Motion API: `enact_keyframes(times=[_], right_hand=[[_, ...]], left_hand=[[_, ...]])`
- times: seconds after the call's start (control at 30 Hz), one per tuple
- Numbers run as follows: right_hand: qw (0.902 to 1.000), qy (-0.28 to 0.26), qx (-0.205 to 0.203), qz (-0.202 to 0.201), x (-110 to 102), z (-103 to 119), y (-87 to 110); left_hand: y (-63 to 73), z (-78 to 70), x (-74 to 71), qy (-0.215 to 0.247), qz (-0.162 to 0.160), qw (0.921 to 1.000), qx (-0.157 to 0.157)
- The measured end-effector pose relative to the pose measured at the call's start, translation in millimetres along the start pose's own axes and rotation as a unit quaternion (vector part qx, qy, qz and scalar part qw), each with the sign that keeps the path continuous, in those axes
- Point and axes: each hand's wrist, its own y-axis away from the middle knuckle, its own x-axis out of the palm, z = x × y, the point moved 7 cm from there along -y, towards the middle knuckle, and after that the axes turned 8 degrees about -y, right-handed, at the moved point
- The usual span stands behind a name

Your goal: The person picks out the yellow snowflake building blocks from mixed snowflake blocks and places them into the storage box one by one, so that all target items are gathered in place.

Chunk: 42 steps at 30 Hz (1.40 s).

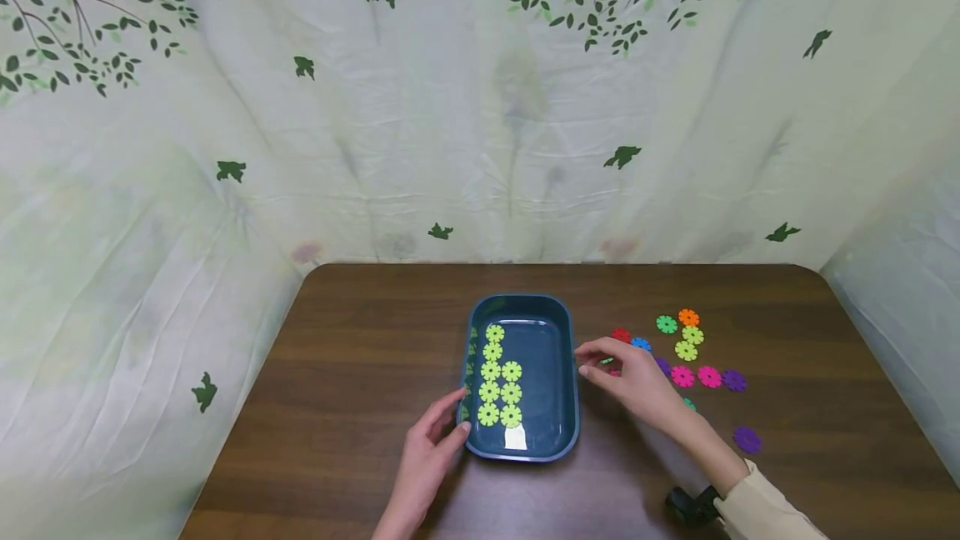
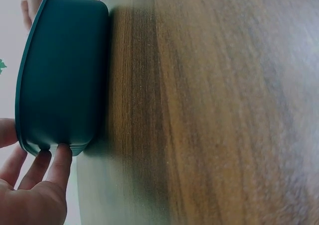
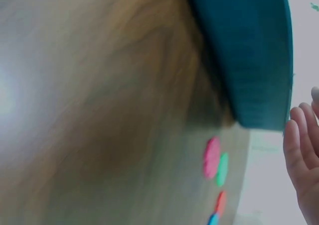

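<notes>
A dark blue rectangular tray (image 1: 551,440) sits on the table, with several yellow-green notched plastic discs (image 1: 490,392) lying in two columns along its left side. My left hand (image 1: 426,448) holds the tray's left edge near the front corner. In the left wrist view, its fingers (image 2: 61,165) touch the outer wall. Just off the tray's right rim is my right hand (image 1: 633,377), fingers loosely extended and nothing visible between them. A green disc (image 1: 607,361) and a pink disc (image 3: 212,158) lie on the table beneath and beside it.
Loose discs are scattered on the right of the brown table (image 1: 360,332): pink (image 1: 708,377), purple (image 1: 747,440), orange (image 1: 688,317), red (image 1: 621,335), blue (image 1: 641,344) and others. A leaf-printed cloth (image 1: 480,107) hangs behind the table. The right wrist wears a black device (image 1: 692,507).
</notes>
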Motion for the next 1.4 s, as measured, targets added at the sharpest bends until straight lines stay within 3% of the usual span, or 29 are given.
enact_keyframes(times=[0.17,0.5,0.8,1.03,1.4], right_hand=[[0.9999,-0.006,0.004,-0.015,-18.9,-19.2,13.4],[0.9967,0.061,0.047,-0.024,-59.8,-48.1,36.5],[0.9887,0.13,0.061,-0.043,-94.5,-65.0,40.3],[0.9815,0.163,0.085,-0.053,-107.0,-84.7,37.4],[0.9827,0.15,0.094,-0.053,-111.0,-96.6,28.2]], left_hand=[[-1.4,1.0,0.4,-0.007,0.0,0.9999,-0.011],[-0.9,2.1,-0.1,-0.002,0.0,1.0,-0.006],[-0.6,1.4,0.2,0.001,0.001,0.9999,0.011],[0.3,1.6,0.1,0.0,0.0,1.0,0.004],[1.5,-1.1,0.3,0.014,0.002,0.9999,0.006]])
